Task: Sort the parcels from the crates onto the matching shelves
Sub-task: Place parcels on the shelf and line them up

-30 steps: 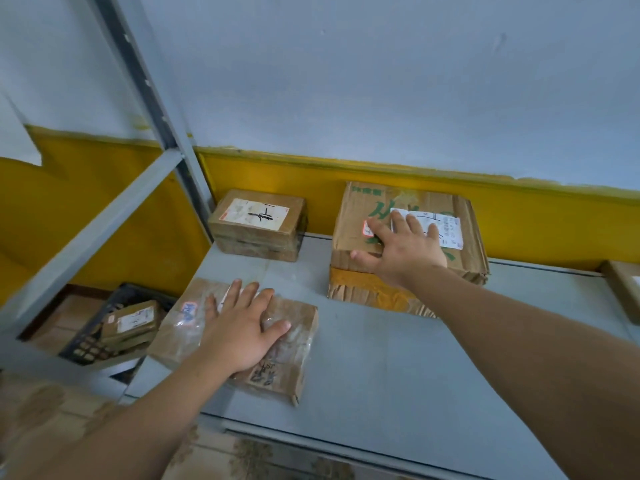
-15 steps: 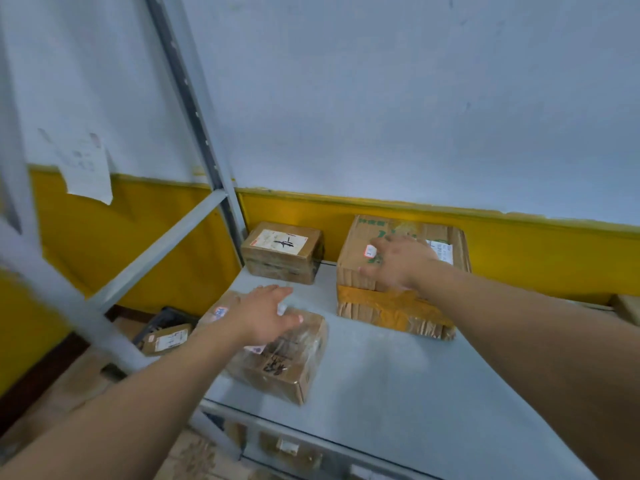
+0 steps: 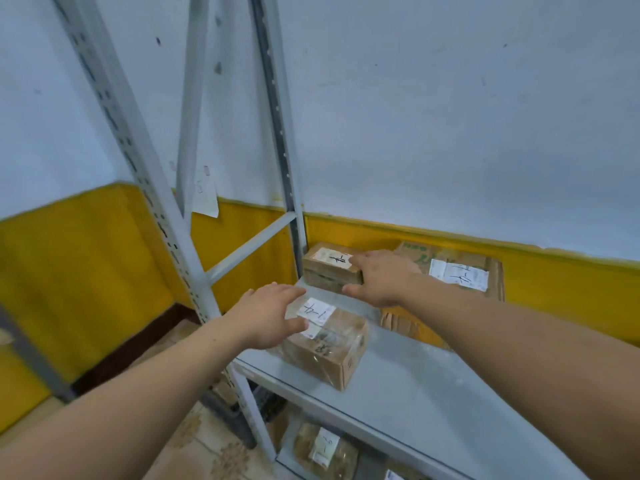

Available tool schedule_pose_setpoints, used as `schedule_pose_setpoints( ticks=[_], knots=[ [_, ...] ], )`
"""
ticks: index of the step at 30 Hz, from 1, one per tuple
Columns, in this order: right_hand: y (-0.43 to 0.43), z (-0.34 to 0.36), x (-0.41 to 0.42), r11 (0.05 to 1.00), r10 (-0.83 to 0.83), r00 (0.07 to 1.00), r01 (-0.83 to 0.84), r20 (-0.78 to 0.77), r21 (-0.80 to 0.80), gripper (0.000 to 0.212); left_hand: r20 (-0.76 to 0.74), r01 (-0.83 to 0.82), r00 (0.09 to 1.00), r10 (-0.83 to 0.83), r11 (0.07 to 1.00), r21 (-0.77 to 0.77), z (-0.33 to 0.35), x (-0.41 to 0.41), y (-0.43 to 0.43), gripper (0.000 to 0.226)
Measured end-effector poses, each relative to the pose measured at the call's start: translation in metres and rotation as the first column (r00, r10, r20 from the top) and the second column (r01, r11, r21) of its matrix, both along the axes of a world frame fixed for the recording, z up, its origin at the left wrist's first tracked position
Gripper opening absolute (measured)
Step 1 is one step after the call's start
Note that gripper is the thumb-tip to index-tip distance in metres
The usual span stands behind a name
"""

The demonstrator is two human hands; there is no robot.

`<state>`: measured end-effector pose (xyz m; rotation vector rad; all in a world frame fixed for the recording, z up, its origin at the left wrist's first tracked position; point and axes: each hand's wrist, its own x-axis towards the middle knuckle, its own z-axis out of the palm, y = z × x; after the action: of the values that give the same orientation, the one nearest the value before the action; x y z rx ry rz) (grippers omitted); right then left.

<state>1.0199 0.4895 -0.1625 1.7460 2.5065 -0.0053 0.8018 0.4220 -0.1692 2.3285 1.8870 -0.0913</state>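
While the left hand [image 3: 270,315], fingers straight and spread, lies on the wrapped parcel [image 3: 332,348] at the front of the shelf [image 3: 433,393], the right hand [image 3: 379,278], spread too, touches the right end of the small parcel [image 3: 325,268] in the back corner, which lies lengthwise along the wall [image 3: 433,150], so I judge the right hand the nearer to it.

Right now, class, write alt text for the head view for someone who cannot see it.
Over a grey shelf, the left hand is over a plastic-wrapped parcel in front; the right hand touches a small box behind, beside a larger box.
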Motion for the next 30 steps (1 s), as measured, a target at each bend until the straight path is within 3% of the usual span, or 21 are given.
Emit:
schedule_pose_setpoints(
  ticks=[7, 18, 30],
  knots=[
    [-0.048, -0.006, -0.109, 0.988, 0.157, 0.985, -0.156, 0.072, -0.015, 0.073, 0.044, -0.078, 0.996, 0.081, 0.995, -0.057, -0.006, -0.107, -0.065, 0.067],
    [-0.116, -0.030, -0.338, 0.949, 0.286, 0.958, -0.281, 0.019, -0.144, 0.070, 0.046, -0.226, 0.972, 0.232, 0.969, -0.101, -0.026, -0.315, -0.165, 0.069],
    [-0.062, -0.061, -0.478, 0.937, 0.320, 0.944, -0.303, 0.079, -0.174, 0.067, 0.102, -0.346, 0.927, 0.361, 0.928, -0.139, -0.052, -0.428, -0.160, 0.069]
  ],
)
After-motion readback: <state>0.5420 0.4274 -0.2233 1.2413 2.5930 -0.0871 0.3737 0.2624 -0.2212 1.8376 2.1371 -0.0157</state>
